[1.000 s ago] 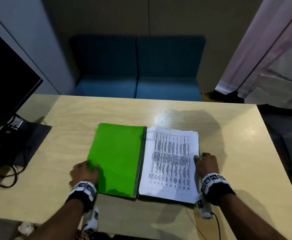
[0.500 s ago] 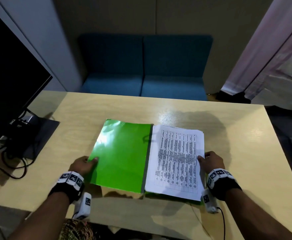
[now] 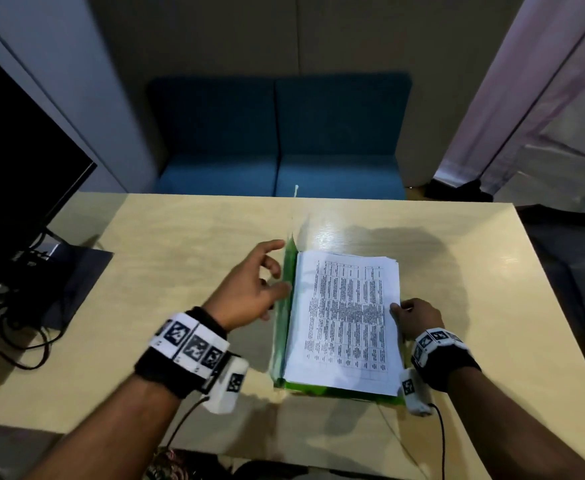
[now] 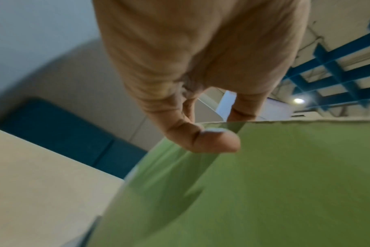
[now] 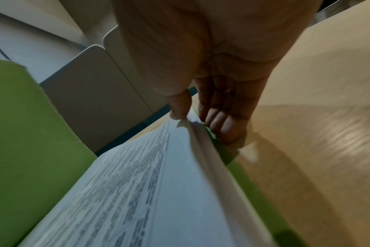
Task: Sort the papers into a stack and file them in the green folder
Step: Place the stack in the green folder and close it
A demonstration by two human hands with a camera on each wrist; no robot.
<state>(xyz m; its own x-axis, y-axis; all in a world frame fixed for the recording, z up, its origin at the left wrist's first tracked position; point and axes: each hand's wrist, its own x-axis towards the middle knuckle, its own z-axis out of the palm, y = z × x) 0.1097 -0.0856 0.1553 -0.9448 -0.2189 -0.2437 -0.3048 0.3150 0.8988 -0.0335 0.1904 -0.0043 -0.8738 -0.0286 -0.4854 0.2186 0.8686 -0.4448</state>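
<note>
Far left on the counter there's a monitor and some cables, not part of this. Then the left hand: its grip is a pinch on the free edge of the folder cover, thumb on one face and fingers behind, and the cover stands nearly on edge just right of that grip. My guess is it's held by the outer edge because that gives the most leverage to swing the flap over the papers, so this looks like the closing step, with the filing basically done. The papers sit stacked on the folder's back half, between the two grips. The right hand is at the stack's right edge, thumb on the top sheet and fingers down by the green edge, probably so nothing slides while the cover comes over. The head view shows the overall layout, but the cover is just a sliver there. The left wrist view is where you actually see the thumb pressed on the green face. The right wrist view shows the thumb on the paper edge with the fingers under or beside it, can't tell which.
</note>
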